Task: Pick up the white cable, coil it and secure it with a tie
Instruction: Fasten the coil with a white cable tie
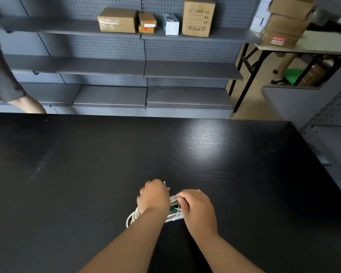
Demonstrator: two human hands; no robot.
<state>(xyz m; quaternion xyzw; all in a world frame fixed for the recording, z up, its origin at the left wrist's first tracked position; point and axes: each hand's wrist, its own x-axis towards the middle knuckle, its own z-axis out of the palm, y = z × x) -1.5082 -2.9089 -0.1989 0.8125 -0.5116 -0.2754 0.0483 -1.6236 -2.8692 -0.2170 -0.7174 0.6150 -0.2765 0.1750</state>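
My two bare forearms enter from 6 o'clock and meet over the black surface just below the centre of view. Left hand: fingers curled down over the coiled white cable and gripping it; loops of the coil emerge from beneath the wrist toward 7 o'clock and rest on the surface. The free end of a white tie projects from behind the knuckles toward 12 o'clock; whether those fingers also pinch it cannot be told. Right hand: at 3 o'clock of the left and nearly touching it, fingers curled, thumb and forefinger pinching the cable strands. Between the hands a green tag shows on the bundle, with a thin white band crossing the strands beside it. At 12 o'clock, beyond the surface's far edge, stands grey pegboard shelving bearing cardboard boxes. At 10 o'clock stands another person in a dark sleeve. At 2 o'clock is a folding table stacked with boxes.
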